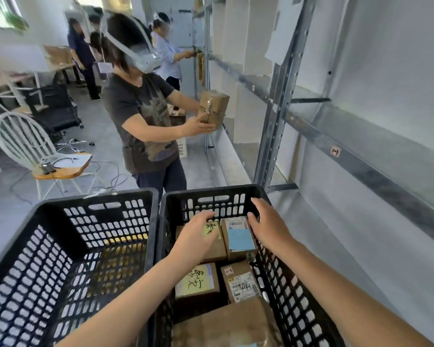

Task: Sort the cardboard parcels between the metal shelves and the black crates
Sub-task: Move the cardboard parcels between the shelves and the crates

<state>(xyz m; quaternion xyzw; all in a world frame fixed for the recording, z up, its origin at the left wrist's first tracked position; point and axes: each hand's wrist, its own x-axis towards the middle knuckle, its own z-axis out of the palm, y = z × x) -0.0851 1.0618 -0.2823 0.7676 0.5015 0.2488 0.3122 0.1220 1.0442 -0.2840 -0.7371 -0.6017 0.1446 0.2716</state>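
2 black crates stand side by side next to the metal shelves (273, 136). Both hands reach into the right crate (211, 191), fingers loose and apart, gripping nothing. The left hand (196, 236) is over the yellow-labelled parcel (216, 250), and the right hand (266, 224) is just beside the blue-labelled parcel (238, 239).

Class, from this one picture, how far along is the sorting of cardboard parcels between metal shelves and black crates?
Done: no parcel visible on the nearest grey metal shelf. In hand: left hand and right hand reach among brown cardboard parcels in the right black plastic crate. Left: at least five parcels there.
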